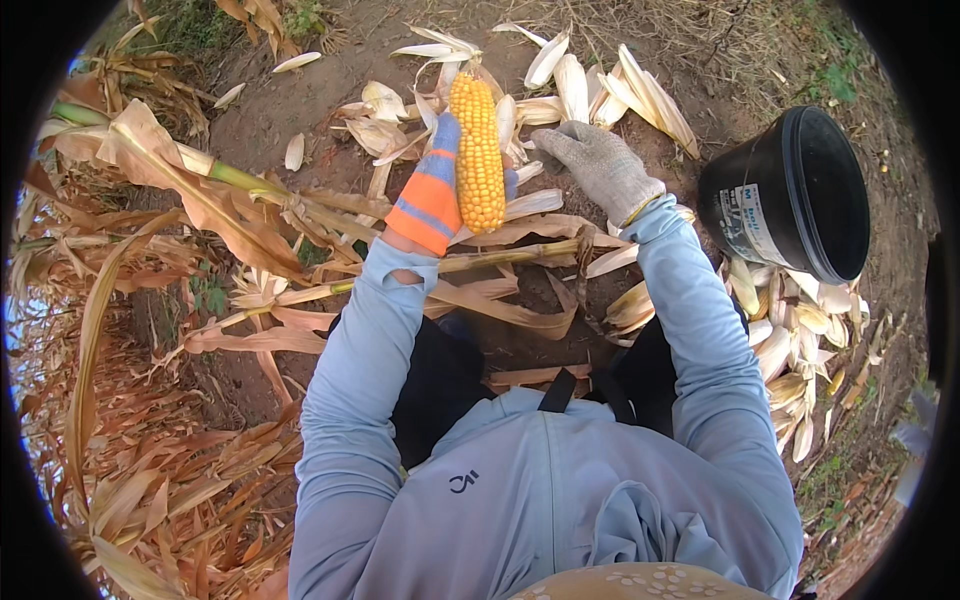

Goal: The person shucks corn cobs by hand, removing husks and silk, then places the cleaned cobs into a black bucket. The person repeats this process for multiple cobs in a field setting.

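Observation:
In the head view, my left hand (429,191) wears an orange and blue-grey striped glove and grips a husked ear of corn (480,161). The ear has bare yellow kernels, and its narrow lower end points back at me. Pale peeled husk leaves (442,49) spread out beyond its far end. My right hand (592,161), in a grey knit glove, hovers a little to the right of the ear, apart from it. Its fingers are curled inward, and whether anything sits between them is hidden.
A black plastic bucket (739,195) with a printed label is at the right, its mouth facing right. Below it lies a heap of husks (795,345). Loose dry husks (574,86) litter the soil ahead. Dry corn stalks (247,176) cross the left side.

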Available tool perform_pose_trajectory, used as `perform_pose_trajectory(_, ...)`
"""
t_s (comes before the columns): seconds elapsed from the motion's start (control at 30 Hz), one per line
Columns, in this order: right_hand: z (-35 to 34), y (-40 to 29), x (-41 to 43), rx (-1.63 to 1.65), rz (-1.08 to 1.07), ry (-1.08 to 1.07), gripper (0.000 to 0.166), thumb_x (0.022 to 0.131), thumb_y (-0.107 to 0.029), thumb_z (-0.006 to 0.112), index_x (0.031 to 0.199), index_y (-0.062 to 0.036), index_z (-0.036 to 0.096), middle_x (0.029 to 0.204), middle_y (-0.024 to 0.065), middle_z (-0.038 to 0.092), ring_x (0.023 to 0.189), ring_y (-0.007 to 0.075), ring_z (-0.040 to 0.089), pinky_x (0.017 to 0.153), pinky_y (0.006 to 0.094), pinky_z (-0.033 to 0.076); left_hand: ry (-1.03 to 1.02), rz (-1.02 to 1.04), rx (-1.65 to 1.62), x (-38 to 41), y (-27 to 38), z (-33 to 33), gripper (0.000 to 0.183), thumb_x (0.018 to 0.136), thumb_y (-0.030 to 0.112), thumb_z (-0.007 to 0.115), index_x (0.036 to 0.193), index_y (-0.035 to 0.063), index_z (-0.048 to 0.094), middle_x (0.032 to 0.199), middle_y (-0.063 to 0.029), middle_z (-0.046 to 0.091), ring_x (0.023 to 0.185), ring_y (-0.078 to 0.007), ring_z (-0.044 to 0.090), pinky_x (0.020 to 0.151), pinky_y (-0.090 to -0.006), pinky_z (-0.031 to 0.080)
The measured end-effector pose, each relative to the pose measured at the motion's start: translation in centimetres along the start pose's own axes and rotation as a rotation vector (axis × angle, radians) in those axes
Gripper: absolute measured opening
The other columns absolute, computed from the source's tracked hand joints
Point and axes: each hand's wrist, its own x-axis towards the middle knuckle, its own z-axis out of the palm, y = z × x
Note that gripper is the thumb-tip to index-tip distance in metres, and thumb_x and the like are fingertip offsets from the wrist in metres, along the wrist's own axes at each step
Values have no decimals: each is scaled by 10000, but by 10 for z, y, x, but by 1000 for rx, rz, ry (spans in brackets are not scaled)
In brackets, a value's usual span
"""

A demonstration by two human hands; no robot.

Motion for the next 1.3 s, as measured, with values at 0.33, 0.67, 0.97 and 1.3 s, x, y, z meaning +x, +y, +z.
perform_pose_trajectory(0.33,47,-17,-11,18,-72,-27,496,848,-326,642,1175,17,495,1002,97,623,908,149,589,805,297,484,152,348,453,22,-38,-2,481,876,282,615,1249,5,492,1049,-109,608,926,-187,576,809,-296,458)
perform_pose_trajectory(0.67,-5,-4,-6,834,36,-197,458,872,-277,590,1200,25,487,1001,115,615,889,195,632,798,320,533,-115,55,1764,4,-26,-18,292,816,212,663,1037,25,625,843,-114,641,794,-226,608,745,-325,479)
perform_pose_trajectory(0.97,-5,-5,-16,830,3,-399,528,870,-366,584,1222,14,484,988,124,622,866,193,633,724,296,545,-44,605,779,36,-9,-2,695,781,297,735,1304,-1,389,1213,-172,520,1024,-209,581,834,-339,488)
perform_pose_trajectory(1.3,0,-2,-21,718,97,-356,542,888,-433,528,1217,-3,507,958,101,635,717,129,628,583,241,530,-296,234,1130,15,-18,10,476,833,325,664,1152,-4,536,1035,-168,643,914,-271,621,799,-343,481)
